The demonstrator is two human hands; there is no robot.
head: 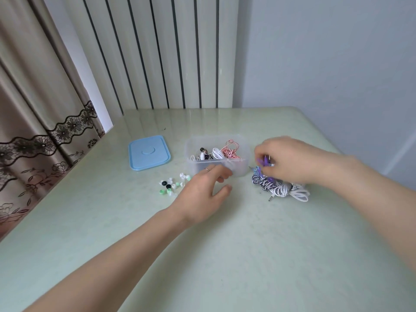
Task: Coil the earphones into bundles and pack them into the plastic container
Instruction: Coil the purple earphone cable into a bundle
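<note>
Under right grip [284, 159]: purple earphones [263, 162].

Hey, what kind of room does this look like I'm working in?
Probably a room in a home, not a workshop. A beige curtain with dark lace trim hangs at the left, striped wall panelling stands behind, and the pale green table holds only small household things.

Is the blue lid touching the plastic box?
Apart. The head view shows a bare strip of table between the blue lid and the plastic box.
</note>
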